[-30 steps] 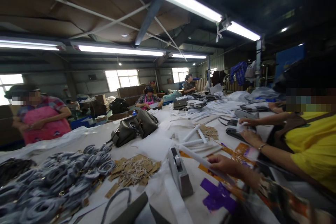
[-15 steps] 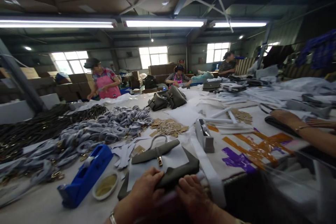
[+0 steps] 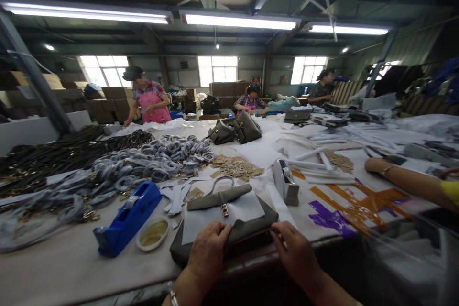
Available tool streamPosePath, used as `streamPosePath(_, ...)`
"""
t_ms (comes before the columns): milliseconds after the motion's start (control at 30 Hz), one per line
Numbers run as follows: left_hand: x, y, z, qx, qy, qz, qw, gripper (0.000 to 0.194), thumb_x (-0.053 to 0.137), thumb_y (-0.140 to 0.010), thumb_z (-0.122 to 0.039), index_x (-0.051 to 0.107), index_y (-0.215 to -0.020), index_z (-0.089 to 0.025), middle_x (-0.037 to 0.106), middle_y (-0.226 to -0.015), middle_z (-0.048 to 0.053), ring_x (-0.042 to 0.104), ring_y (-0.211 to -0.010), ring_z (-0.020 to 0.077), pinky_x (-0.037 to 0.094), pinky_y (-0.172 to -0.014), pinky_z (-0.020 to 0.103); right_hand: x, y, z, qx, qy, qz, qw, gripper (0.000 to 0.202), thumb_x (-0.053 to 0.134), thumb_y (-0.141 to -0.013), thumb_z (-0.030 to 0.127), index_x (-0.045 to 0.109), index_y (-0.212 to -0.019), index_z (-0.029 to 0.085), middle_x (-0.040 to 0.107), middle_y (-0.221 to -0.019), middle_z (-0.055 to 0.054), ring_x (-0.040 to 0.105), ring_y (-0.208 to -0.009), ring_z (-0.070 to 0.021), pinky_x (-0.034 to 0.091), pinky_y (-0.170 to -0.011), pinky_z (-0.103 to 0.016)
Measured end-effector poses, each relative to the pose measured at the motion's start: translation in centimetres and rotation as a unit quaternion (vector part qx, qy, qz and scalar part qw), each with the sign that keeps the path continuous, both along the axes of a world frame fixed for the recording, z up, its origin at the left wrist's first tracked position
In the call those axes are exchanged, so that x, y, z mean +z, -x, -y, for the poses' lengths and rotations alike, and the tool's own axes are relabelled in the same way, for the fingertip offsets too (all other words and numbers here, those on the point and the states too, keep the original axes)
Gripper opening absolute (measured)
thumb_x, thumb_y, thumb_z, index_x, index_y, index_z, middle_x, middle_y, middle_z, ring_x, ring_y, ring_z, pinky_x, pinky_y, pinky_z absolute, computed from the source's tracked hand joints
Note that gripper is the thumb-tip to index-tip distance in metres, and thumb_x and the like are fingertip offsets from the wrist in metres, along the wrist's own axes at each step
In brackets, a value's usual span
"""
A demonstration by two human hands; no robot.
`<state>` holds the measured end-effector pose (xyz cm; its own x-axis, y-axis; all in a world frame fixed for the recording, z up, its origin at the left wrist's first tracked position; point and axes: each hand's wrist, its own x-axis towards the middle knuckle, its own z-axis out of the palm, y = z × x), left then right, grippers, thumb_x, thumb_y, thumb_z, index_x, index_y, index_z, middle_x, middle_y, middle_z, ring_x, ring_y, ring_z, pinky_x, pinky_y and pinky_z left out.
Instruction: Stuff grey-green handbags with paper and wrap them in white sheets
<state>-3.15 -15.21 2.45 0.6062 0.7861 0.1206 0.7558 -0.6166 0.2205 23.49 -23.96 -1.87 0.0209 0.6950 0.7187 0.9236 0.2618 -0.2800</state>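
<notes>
An olive-grey handbag (image 3: 251, 224) lies on its back at the table's front edge, its flap and gold clasp (image 3: 224, 209) facing up. White sheet (image 3: 199, 225) covers part of its front, under the flap. My left hand (image 3: 208, 248) grips the near edge of the bag, thumb on top. At the bag's right near corner, my right hand (image 3: 296, 251) pinches the edge between thumb and fingers. Beyond the flap stands a wrapped handle (image 3: 224, 179). To the left are a small dish (image 3: 153, 234) of yellowish stuff and a blue tape dispenser (image 3: 127, 220).
A grey tape dispenser (image 3: 286, 182) stands behind the bag. Wrapped grey handles (image 3: 154, 165) and brown tags (image 3: 236, 167) lie in piles. Two finished-looking bags (image 3: 247, 128) sit farther back. A co-worker's arm (image 3: 405, 174) reaches in at right, near orange and purple tape (image 3: 332, 219).
My right hand has shifted right along the bag's near edge to its corner. My left hand still grips the bag. The view has moved slightly, and the co-worker's arm at right has changed position.
</notes>
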Motion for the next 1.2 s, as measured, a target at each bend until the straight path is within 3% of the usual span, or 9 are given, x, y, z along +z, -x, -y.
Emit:
streamPosePath(100, 0.5, -0.2, 0.0, -0.002, -0.003, -0.010, 1.000, 0.048, 0.053, -0.095, -0.012, 0.059, -0.140, -0.027, 0.066, -0.126, 0.006, 0.061, -0.116, 0.0230, 0.049, -0.104, 0.037, 0.6, -3.8, -1.3, -0.030, -0.004, 0.021, 0.999, 0.035, 0.055, -0.099, 0.029, 0.058, -0.132, 0.018, 0.068, -0.122, -0.015, 0.067, -0.113, -0.0302, 0.058, -0.093, -0.043)
streamPosePath(167, 0.7, -0.3, 0.0, -0.007, -0.004, -0.017, 1.000, 0.044, 0.050, -0.098, -0.014, 0.060, -0.139, -0.026, 0.066, -0.124, 0.007, 0.062, -0.114, 0.0240, 0.051, -0.102, 0.038, 1.1, -5.1, -2.3, 0.029, 0.026, 0.063, 0.997, 0.043, 0.056, -0.096, 0.024, 0.056, -0.139, 0.020, 0.063, -0.135, -0.015, 0.061, -0.124, -0.0306, 0.056, -0.102, -0.045)
streamPosePath(267, 1.1, -0.3, 0.1, -0.007, -0.004, -0.020, 1.000, 0.044, 0.049, -0.098, -0.015, 0.060, -0.140, -0.026, 0.066, -0.125, 0.008, 0.063, -0.113, 0.0251, 0.052, -0.101, 0.040, 1.6, -5.6, -3.5, 0.094, 0.070, 0.070, 0.991, 0.040, 0.053, -0.092, 0.017, 0.062, -0.130, 0.021, 0.065, -0.132, -0.013, 0.062, -0.123, -0.0283, 0.054, -0.104, -0.043)
streamPosePath(400, 1.3, 0.0, 0.2, -0.003, 0.003, -0.014, 1.000, 0.044, 0.055, -0.096, -0.019, 0.060, -0.139, -0.028, 0.066, -0.126, 0.007, 0.063, -0.115, 0.0248, 0.051, -0.101, 0.039, 0.5, -4.9, -3.3, -0.011, 0.137, -0.075, 0.988, 0.025, 0.056, -0.090, 0.037, 0.068, -0.102, 0.018, 0.072, -0.098, -0.013, 0.070, -0.093, -0.0294, 0.058, -0.083, -0.042)
streamPosePath(467, 1.5, 0.1, 0.2, -0.003, 0.004, -0.009, 1.000, 0.047, 0.061, -0.092, -0.019, 0.060, -0.138, -0.028, 0.065, -0.127, 0.006, 0.063, -0.115, 0.0251, 0.051, -0.101, 0.039, -0.6, -4.2, -2.7, -0.075, 0.201, -0.181, 0.960, 0.037, 0.058, -0.088, 0.055, 0.068, -0.090, 0.020, 0.072, -0.083, -0.010, 0.070, -0.077, -0.0284, 0.056, -0.071, -0.040)
streamPosePath(600, 2.1, -0.5, 0.8, 0.005, -0.027, -0.010, 1.000, 0.037, 0.061, -0.091, -0.021, 0.065, -0.128, -0.026, 0.068, -0.118, 0.007, 0.065, -0.105, 0.0261, 0.054, -0.092, 0.040, -1.6, -3.0, -1.8, -0.062, 0.273, -0.295, 0.914, 0.056, 0.058, -0.082, 0.071, 0.074, -0.103, 0.022, 0.079, -0.094, -0.009, 0.073, -0.090, -0.0304, 0.054, -0.076, -0.036)
streamPosePath(667, 2.2, -1.2, 1.3, 0.031, -0.043, -0.015, 0.998, 0.029, 0.051, -0.096, -0.018, 0.069, -0.119, -0.021, 0.068, -0.112, 0.010, 0.066, -0.101, 0.0265, 0.054, -0.088, 0.041, -1.6, -2.6, -1.7, -0.050, 0.280, -0.285, 0.915, 0.058, 0.058, -0.081, 0.072, 0.075, -0.109, 0.024, 0.080, -0.098, -0.007, 0.072, -0.093, -0.0312, 0.053, -0.076, -0.035)
streamPosePath(833, 1.7, -2.4, 2.3, 0.086, -0.079, 0.000, 0.993, 0.031, 0.040, -0.100, -0.012, 0.069, -0.110, -0.013, 0.068, -0.107, 0.015, 0.065, -0.099, 0.0271, 0.051, -0.088, 0.043, -1.8, -2.3, -2.1, -0.097, 0.288, -0.198, 0.932, 0.057, 0.050, -0.082, 0.073, 0.076, -0.100, 0.025, 0.078, -0.084, -0.010, 0.070, -0.078, -0.0341, 0.048, -0.064, -0.039)
streamPosePath(1200, 1.1, -2.2, 2.0, 0.075, -0.100, 0.002, 0.992, 0.024, 0.045, -0.101, -0.016, 0.065, -0.114, -0.014, 0.067, -0.108, 0.012, 0.065, -0.102, 0.0261, 0.052, -0.089, 0.042, -2.0, -1.2, -1.8, -0.104, 0.279, -0.145, 0.944, 0.053, 0.044, -0.087, 0.068, 0.072, -0.095, 0.024, 0.076, -0.083, -0.013, 0.069, -0.080, -0.0351, 0.048, -0.067, -0.040)
